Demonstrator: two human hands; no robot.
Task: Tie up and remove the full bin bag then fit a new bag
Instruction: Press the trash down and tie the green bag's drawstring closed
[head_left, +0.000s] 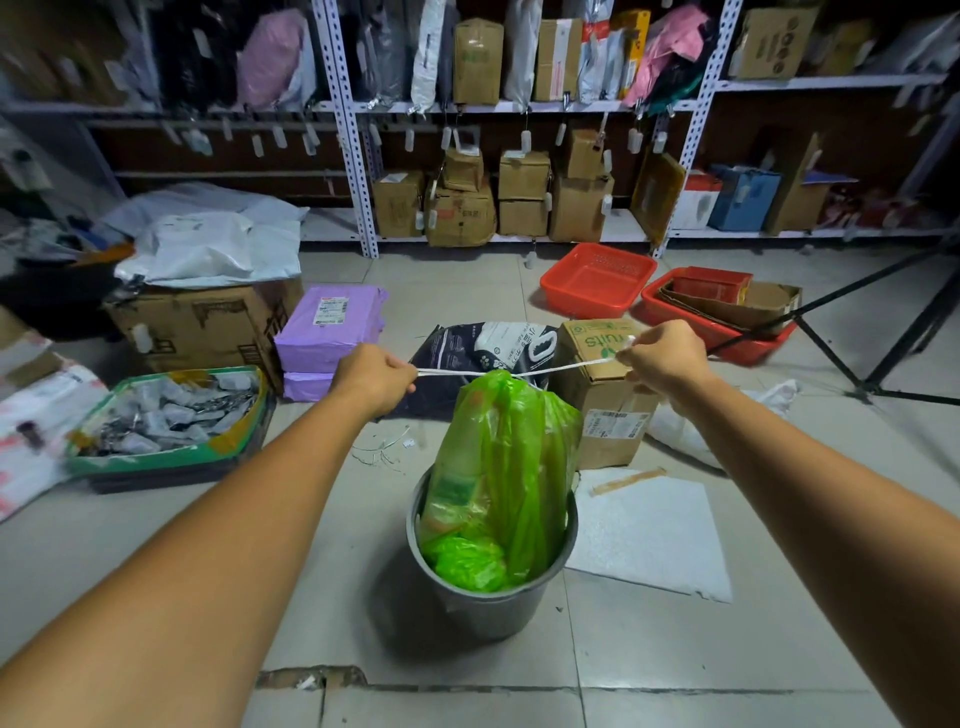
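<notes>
Two fists do the holding: our left hand (371, 382) and our right hand (662, 356) are each curled round one end of a white drawstring (467, 372), which is stretched between them over the neck of the green bin bag (501, 467), and its ends are hidden inside our fingers. The bag stands up out of the grey bin (493, 597) on the tiled floor (675, 649), its lower part hidden by the bin wall. Whether a knot sits at the gathered neck we cannot tell.

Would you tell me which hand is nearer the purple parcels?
Left. The left hand, gripping the drawstring, is beside the purple parcels; the right hand is beyond the green bag.
</notes>
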